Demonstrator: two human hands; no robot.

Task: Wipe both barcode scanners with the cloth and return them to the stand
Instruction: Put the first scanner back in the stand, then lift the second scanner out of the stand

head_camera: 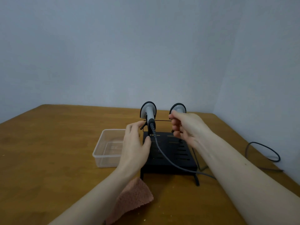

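Two grey barcode scanners hang head-up on a black wire stand (168,153) at the middle of the table. The left scanner (148,111) has its handle and coiled cable in plain sight. My left hand (134,143) is beside that handle, fingers apart, with the thumb low by the cable and the index finger near the stand's crossbar. My right hand (185,127) has its fingers curled around the handle of the right scanner (178,108), which hides the handle. A pink cloth (134,197) lies on the table under my left forearm.
An empty clear plastic tub (108,148) stands just left of the stand. Grey scanner cables (263,151) run off the stand's front and loop on the wooden table (56,143) at the right, close to the wall.
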